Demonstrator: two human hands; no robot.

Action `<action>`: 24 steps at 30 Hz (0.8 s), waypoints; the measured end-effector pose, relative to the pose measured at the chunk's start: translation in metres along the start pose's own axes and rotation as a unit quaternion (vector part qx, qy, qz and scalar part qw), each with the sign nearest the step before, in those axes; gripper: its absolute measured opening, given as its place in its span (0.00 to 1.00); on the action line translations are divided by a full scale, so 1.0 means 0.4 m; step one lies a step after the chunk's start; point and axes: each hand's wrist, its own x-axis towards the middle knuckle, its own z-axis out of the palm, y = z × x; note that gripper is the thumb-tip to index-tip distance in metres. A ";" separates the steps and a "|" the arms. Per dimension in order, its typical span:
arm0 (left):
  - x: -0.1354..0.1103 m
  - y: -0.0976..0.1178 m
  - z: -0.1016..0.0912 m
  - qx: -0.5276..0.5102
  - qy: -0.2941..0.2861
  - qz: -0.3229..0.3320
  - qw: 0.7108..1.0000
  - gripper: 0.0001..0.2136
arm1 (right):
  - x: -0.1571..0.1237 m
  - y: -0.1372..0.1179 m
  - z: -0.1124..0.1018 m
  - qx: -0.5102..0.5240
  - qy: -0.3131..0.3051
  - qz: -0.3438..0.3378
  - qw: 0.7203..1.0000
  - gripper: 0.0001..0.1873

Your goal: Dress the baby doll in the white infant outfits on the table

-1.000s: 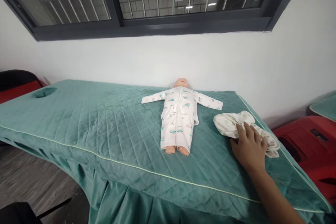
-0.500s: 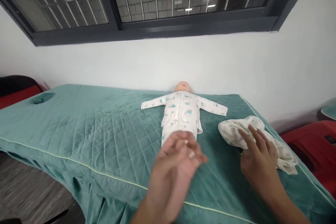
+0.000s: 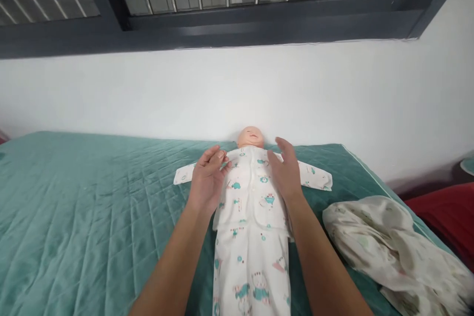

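Note:
A baby doll (image 3: 251, 137) lies on its back, head toward the wall, arms stretched out sideways. It wears a white printed baby top (image 3: 246, 192) and matching trousers (image 3: 252, 271). My left hand (image 3: 209, 175) is by the shoulder on the left of the view, fingers loosely curled and apart, holding nothing. Over the opposite shoulder is my right hand (image 3: 287, 169), its thumb and fingers spread and nothing in them. Whether either hand touches the top, I cannot tell. My hands cover parts of both sleeves.
A crumpled pale printed cloth (image 3: 392, 252) lies on the right of the bed. The bed has a green quilted cover (image 3: 103, 227) and stands against a white wall (image 3: 185, 94) under a barred window. A red object (image 3: 444, 212) is beyond the bed's right edge.
My left hand has moved up from the doll's legs to its shoulder. My right hand has left the crumpled cloth and come over the other shoulder. The view has moved closer to the doll.

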 end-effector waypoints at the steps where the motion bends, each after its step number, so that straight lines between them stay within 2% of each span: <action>1: 0.021 -0.010 0.000 0.011 0.003 0.006 1.000 0.14 | 0.008 0.009 0.009 0.016 -0.029 0.004 0.999 0.27; 5: 0.058 -0.049 -0.005 0.047 0.022 0.028 0.998 0.13 | -0.004 0.020 0.011 0.067 -0.121 0.020 0.990 0.22; 10: 0.045 -0.067 -0.014 0.046 0.045 0.032 0.997 0.14 | -0.028 -0.015 0.002 0.079 -0.153 0.070 0.983 0.23; 12: 0.033 -0.062 -0.011 0.041 0.033 0.020 0.998 0.13 | -0.035 -0.046 -0.003 0.135 -0.167 0.084 0.973 0.21; 14: 0.020 -0.053 -0.002 0.029 0.022 0.008 0.999 0.11 | -0.043 -0.084 -0.011 0.253 -0.176 0.091 0.947 0.17; 16: 0.007 -0.044 0.008 0.006 0.013 -0.003 1.000 0.09 | -0.051 -0.121 -0.020 0.375 -0.185 0.109 0.902 0.17; 19: -0.008 -0.036 0.020 -0.027 -0.006 -0.017 0.999 0.10 | -0.065 -0.158 -0.022 0.460 -0.217 0.145 0.848 0.18; 24: -0.016 -0.030 0.026 -0.044 -0.035 -0.018 0.998 0.11 | -0.082 -0.165 -0.001 0.487 -0.238 0.167 0.823 0.17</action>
